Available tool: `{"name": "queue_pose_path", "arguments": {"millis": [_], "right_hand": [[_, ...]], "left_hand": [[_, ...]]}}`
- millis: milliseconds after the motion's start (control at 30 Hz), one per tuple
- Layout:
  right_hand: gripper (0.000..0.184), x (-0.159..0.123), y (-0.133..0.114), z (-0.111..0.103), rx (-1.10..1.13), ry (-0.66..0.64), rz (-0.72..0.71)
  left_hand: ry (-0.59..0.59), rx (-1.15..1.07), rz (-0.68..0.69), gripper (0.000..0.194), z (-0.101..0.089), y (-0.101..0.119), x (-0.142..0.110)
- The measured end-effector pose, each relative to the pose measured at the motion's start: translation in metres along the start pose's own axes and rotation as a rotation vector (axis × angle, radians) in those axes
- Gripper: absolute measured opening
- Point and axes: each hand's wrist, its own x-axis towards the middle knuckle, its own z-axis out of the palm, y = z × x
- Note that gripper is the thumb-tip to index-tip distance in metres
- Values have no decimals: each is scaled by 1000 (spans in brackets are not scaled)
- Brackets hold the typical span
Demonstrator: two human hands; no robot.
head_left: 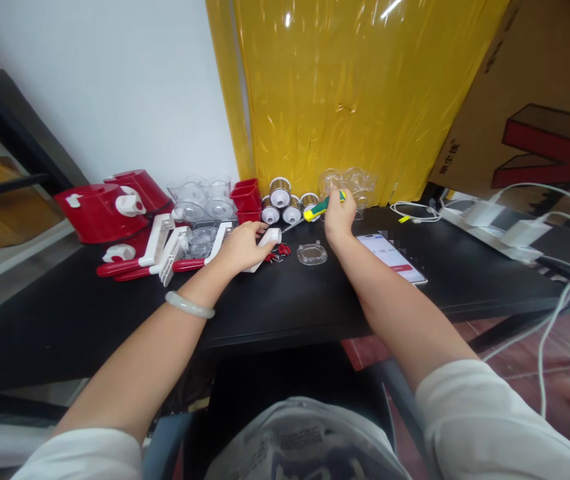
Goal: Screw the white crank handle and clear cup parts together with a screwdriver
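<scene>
My left hand point(243, 248) is closed around a white plastic part point(271, 236) with a round end, held low over the black table point(275, 307). In my right hand point(339, 217) is a screwdriver point(323, 206) with a green and yellow handle, its shaft slanting down to the left toward the white part. Whether the tip touches the part cannot be made out. Small red pieces point(283, 250) lie just right of my left hand. Between my hands a clear plastic lid-like piece point(312, 253) rests on the table.
Red housings point(97, 212) and white-and-red handles point(137, 269) crowd the left. Behind stand clear cups point(199, 199), red bins point(246, 195), metal-mesh cylinders point(280, 193) and more clear pieces point(359, 181). A phone point(389, 257) lies right of my forearm, near a power strip point(495, 233) with cables.
</scene>
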Motion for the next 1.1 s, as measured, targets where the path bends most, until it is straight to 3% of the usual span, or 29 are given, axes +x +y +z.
{"name": "queue_pose_path", "arguments": {"millis": [333,500,667,800,900,1033,1100], "right_hand": [[42,-3,-1,1,14,52,115],[48,-5,-16,3,155,94,204],[52,-12,-42,5,382,77,262],[54,-20,-61,8,519,56,233],[51,-28,-74,5,529,33,156],[43,-41,-91,-7,423,2,-27],[40,-48,-98,-13,348,8,-158]], "left_hand": [[-137,196,-164,34,5,3,-2],[-86,161,-224,30,-2,5,-3],[198,33,-301,40,-21,9,-1],[483,-217,-261,47,-33,6,3],[636,-341,-183,35,-35,5,5],[707,-664,-41,41,-33,7,5],[757,-675,36,35,-31,9,3]]}}
